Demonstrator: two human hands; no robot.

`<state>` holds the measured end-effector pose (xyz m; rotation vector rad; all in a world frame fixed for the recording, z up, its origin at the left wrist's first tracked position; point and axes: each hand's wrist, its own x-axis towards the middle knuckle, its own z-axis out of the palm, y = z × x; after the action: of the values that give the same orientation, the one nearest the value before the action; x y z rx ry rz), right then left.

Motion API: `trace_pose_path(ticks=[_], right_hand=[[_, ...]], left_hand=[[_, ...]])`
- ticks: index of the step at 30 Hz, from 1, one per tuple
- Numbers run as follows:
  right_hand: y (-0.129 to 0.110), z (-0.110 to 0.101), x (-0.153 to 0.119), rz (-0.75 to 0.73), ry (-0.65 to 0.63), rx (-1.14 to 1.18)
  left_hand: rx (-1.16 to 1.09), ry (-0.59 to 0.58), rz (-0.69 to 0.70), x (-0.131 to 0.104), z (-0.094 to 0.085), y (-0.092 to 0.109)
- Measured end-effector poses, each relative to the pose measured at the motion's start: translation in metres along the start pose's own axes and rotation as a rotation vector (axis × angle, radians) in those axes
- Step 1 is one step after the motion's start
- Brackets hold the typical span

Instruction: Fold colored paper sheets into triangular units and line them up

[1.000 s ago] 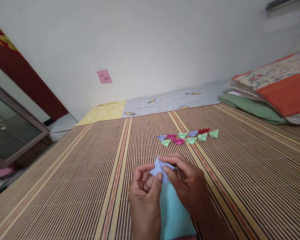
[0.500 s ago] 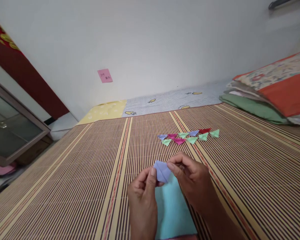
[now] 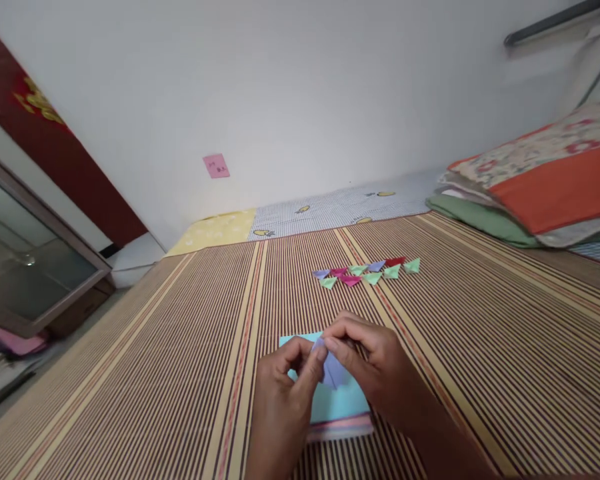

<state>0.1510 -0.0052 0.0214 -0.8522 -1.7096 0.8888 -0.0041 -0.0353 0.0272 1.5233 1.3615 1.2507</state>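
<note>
Clock centred on the purple paper. 10 o'clock: glass-fronted cabinet [image 3: 33,267], beside the striped mat [image 3: 180,333]. 11 o'clock: pink note [image 3: 216,166] on the wall [image 3: 340,100], writing too small to read. 8 to 9 o'clock: left hand [image 3: 285,393], grasping the paper, thumb and bent fingers pinching its left side near the top corner. Centre: purple paper [image 3: 335,373], a small folded piece, creased, held between both hands over the stack of coloured sheets [image 3: 341,405]; can't tell if its lower tip touches. Stack lies on mat, teal on top, pinkish edges at its 6 o'clock side. 12 to 1 o'clock: ten folded pieces [image 3: 371,277], two rows, purple, magenta, green, red. 3 o'clock: right hand [image 3: 373,360], grasping, thumb and index finger pinching paper's top corner, close by left thumb. 2 o'clock, far: piled bedding [image 3: 555,190], orange and floral over green.
</note>
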Motion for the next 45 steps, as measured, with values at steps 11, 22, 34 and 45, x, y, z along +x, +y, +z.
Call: trace_pose_path(ticks=[11,22,34,45], right_hand=[[-0.090,-0.019,-0.063,0.055,-0.059,0.036],[-0.143,-0.017,-0.113,0.094,-0.174,0.123],[-0.153,-0.017,-0.138,0.008,-0.056,0.069],[-0.140,-0.021,-0.145,0.005,-0.085,-0.086]], left_hand=[[-0.017,-0.104,0.025,-0.086,-0.004,0.063],[-0.311,-0.351,-0.087,-0.156,-0.016,0.096],[-0.305,-0.026,0.011,-0.175,-0.021,0.092],[-0.451,-0.034,-0.062,-0.173,-0.002,0.099]])
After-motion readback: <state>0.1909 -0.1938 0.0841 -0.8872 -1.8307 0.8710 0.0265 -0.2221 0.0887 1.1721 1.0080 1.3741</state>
